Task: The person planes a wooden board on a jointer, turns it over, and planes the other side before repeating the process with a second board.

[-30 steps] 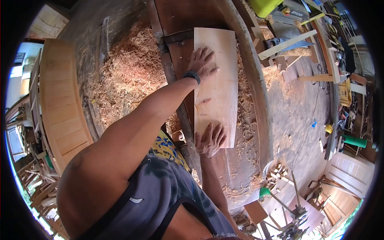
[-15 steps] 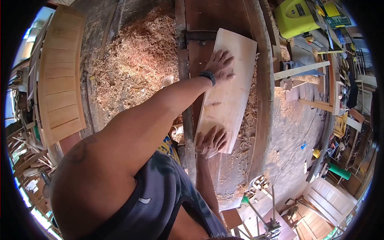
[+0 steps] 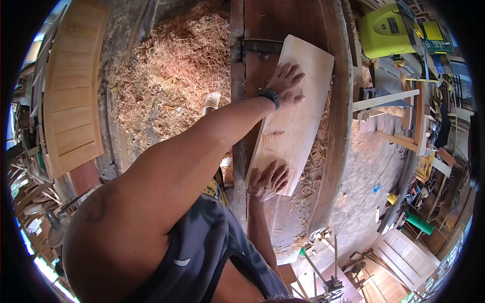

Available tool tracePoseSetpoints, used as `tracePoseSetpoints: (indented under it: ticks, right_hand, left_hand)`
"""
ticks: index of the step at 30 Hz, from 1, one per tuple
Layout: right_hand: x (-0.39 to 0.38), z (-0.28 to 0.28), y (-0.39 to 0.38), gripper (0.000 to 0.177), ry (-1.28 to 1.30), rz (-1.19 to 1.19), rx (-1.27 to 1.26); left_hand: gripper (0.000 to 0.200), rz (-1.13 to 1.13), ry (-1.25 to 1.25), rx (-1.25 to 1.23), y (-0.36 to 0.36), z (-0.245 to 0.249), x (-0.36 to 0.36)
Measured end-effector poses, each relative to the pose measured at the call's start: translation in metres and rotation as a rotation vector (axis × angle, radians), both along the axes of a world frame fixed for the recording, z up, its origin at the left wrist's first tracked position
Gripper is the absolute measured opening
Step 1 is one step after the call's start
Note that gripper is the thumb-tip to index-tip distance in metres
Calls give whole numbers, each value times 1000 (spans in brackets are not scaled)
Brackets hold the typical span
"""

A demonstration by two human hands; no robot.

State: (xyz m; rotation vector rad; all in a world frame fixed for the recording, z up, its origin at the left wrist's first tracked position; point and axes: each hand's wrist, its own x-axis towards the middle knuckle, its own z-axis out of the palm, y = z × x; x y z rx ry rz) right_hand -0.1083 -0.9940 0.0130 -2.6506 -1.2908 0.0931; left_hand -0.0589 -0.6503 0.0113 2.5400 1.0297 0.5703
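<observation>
One board [image 3: 297, 132] — left hand [image 3: 286, 85] and right hand [image 3: 268, 182] on it.

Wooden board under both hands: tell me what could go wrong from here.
The wooden board lies at a slant on the bench with no clamp visible on it, so it might slide or swivel if pushed unevenly. Shavings lie loose beside it and could get underneath, making it rock. The left hand and right hand press it bare, so a splinter seems possible.
</observation>
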Motion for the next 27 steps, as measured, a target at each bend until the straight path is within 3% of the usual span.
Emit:
tracePoseSetpoints:
  ticks: [27]
  right_hand:
    - [2, -5, 31, 74, 32, -7, -14]
  left_hand:
    - [74, 1, 19, 38, 33, 4, 2]
